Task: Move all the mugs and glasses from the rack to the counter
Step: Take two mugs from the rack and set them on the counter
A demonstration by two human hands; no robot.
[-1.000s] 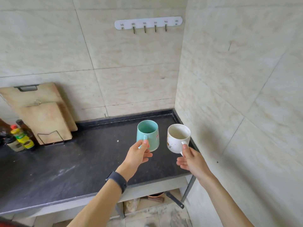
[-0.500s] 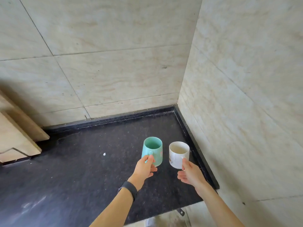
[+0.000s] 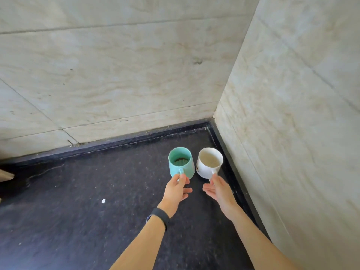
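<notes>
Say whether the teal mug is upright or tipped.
Upright: the teal mug has its mouth facing up, handle pinched by the left hand.

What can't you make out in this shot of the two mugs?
- Head view: whether the teal mug and white mug touch the counter; their own bodies hide the bases.
- White mug's side print: too small, turned away.
- Rack: outside the frame.
- Wooden board: cut off by left edge.
</notes>
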